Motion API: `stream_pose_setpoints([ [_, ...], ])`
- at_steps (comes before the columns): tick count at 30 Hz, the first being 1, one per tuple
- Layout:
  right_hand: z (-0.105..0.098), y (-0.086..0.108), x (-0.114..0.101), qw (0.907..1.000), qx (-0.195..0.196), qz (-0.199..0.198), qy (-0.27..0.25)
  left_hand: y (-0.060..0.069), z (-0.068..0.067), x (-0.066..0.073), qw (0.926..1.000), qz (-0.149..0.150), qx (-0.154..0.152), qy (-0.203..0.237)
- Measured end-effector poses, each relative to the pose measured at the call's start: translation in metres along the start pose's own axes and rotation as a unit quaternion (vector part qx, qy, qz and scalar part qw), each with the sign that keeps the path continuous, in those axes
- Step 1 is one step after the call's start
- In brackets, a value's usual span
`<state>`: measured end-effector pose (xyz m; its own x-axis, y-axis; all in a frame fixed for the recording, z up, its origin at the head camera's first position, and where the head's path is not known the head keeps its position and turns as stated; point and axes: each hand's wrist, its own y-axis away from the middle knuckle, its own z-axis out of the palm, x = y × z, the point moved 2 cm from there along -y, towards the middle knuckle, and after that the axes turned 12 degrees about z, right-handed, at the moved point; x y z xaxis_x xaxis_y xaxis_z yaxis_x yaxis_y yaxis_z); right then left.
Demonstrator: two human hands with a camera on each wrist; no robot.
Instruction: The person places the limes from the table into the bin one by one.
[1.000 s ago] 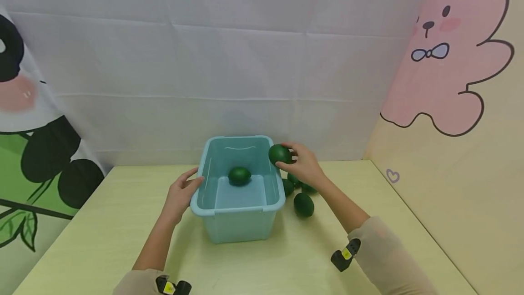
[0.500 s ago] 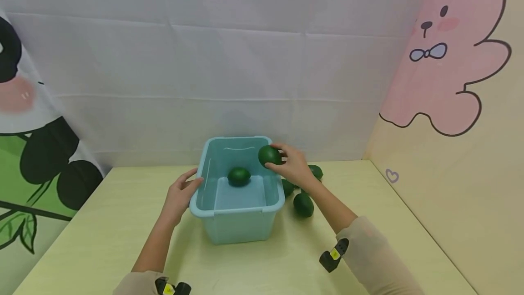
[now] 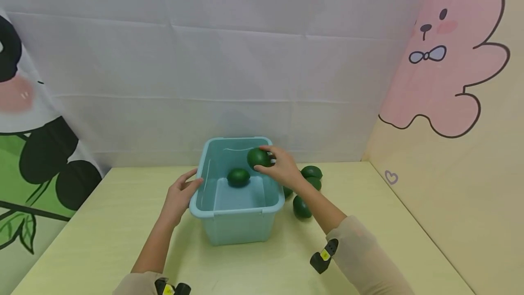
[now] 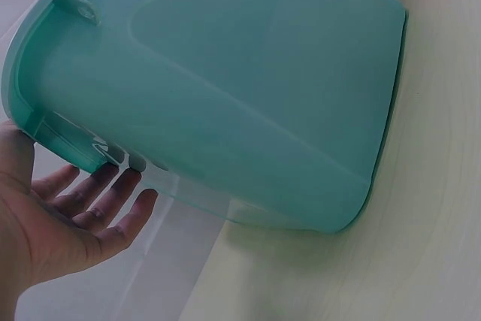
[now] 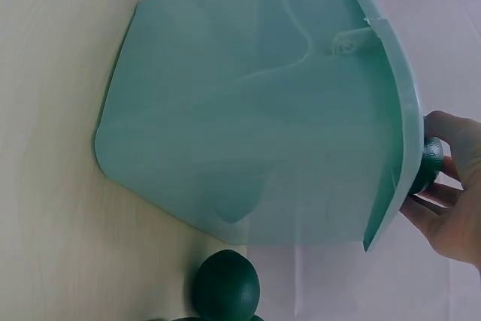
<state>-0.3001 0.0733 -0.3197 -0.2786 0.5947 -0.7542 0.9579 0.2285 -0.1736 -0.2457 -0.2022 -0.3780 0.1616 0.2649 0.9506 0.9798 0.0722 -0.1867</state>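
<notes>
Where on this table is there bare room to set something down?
Free: the tabletop between its left edge and the left forearm, also the strip in front of the bin. Crowded: right of the bin, where green fruits cluster beside the right forearm.

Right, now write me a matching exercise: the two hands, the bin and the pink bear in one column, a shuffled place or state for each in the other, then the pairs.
Column one
1. left hand
2. right hand
3. bin
4. pink bear

Column two
A. standing on the table
B. wearing a bow tie
C. gripping a dark green fruit
D. at the bin's side, holding no fruit

Pairs: 1-D, 2-C, 3-A, 4-B
</notes>
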Motion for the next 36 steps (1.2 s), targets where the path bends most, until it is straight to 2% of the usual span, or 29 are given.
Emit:
stream_pose_setpoints([
  [10,0.016,-0.001,-0.009,0.9997,-0.016,-0.012,0.016,-0.001,0.0,0.0,1.0,0.0,0.001,-0.004],
  [19,0.029,-0.001,-0.013,0.9988,-0.045,0.005,0.021,-0.001,-0.001,0.0,1.0,-0.002,0.002,-0.004],
  [36,0.037,0.001,-0.016,0.9966,-0.073,-0.005,0.038,0.0,0.0,0.002,1.0,0.0,-0.001,-0.003],
])
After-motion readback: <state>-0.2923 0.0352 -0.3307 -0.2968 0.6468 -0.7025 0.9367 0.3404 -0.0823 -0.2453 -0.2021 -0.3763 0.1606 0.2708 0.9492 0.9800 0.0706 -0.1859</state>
